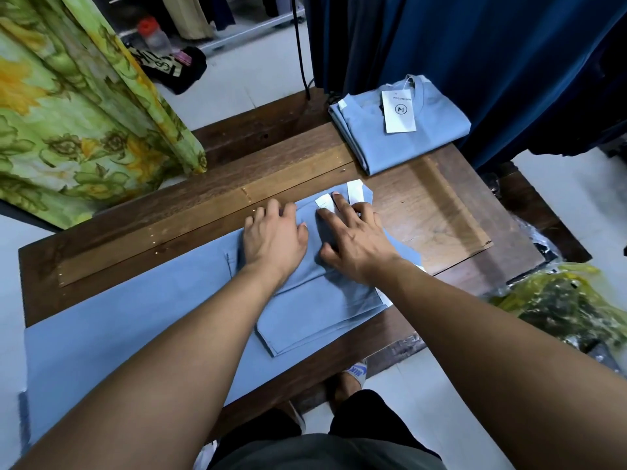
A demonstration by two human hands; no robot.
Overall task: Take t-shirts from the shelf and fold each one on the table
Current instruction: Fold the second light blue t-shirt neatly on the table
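Both hands, left hand (274,237) and right hand (356,242), press flat-fingered on the half-folded blue t-shirt (142,317) beneath them; one folded t-shirt (437,130) lies finished beyond the right hand, the shelf unseen.

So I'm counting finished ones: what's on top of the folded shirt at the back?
A white hang tag lies on the folded shirt. More folded blue layers show beneath; their count is hidden.

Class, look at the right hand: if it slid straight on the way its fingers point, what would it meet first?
The right hand points up and left across the shirt; its fingertips already touch the small white label. Beyond that, probably bare table.
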